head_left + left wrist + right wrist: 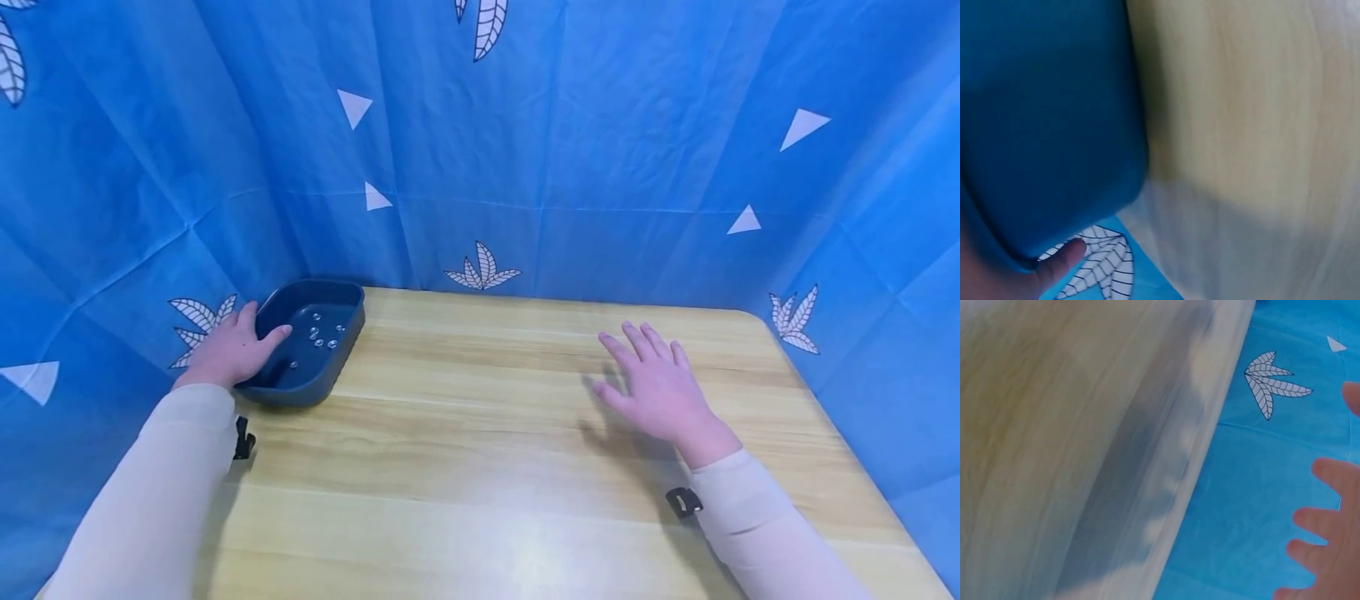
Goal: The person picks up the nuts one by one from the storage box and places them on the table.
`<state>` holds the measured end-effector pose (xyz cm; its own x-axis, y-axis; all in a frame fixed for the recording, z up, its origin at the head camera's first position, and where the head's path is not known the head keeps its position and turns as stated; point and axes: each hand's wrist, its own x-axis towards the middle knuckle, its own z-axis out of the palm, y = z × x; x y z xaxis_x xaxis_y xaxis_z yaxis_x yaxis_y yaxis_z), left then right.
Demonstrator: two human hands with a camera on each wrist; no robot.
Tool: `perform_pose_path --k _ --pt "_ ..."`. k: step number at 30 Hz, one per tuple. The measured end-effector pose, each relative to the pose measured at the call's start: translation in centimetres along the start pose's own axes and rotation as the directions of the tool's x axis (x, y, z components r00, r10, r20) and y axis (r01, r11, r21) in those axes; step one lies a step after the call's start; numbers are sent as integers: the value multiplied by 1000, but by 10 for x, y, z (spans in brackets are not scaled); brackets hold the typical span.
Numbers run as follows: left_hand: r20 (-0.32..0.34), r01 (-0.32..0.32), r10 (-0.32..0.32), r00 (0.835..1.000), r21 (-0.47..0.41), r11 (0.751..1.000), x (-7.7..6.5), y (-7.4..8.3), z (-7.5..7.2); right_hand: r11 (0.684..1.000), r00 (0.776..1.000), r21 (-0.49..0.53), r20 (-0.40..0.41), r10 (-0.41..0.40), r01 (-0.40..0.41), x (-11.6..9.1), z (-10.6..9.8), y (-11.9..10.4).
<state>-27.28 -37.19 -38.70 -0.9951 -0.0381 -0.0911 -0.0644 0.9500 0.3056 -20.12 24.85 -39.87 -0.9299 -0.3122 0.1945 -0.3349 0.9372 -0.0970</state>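
A dark blue tray (330, 379) with rounded corners stands at the back left of the table. Several small, shiny round pieces (318, 342) lie scattered on its floor. At the tray's left wall, my left hand (228, 348) grips the rim, thumb over the inner side. In the left wrist view the tray's blue surface (1054, 125) fills the left part, with a fingertip (1072, 251) by its edge. My right hand (658, 392) is held above the right side of the table, palm down, fingers spread and holding nothing. The right wrist view shows its fingers (1319, 522) apart.
The light wood-grain table (480, 417) reaches back to a blue curtain (600, 150) with white leaves and triangles, which encloses the left, back and right sides. The curtain comes close to the tray's left side. The table's right edge runs beyond my right arm.
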Motion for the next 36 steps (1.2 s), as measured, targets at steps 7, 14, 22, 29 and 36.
perform_pose_path --k 7,14,22,29,36 --pt "42 49 -47 998 -59 997 3 -11 3 1000 1000 21 -18 -11 11 5 -7 -1" --pt "83 84 -77 994 -93 992 9 -19 10 1000 1000 14 -13 -7 8 2 -15 -1" --pt "66 108 -102 993 -99 989 8 -14 6 1000 1000 -1 0 -7 7 -3 -19 0" --pt "79 116 -112 991 -57 992 10 -15 7 1000 1000 -10 3 -16 16 -3 -16 0" --pt "124 69 -63 990 -39 997 13 -8 6 1000 1000 -3 -10 -25 25 -1 -15 1"
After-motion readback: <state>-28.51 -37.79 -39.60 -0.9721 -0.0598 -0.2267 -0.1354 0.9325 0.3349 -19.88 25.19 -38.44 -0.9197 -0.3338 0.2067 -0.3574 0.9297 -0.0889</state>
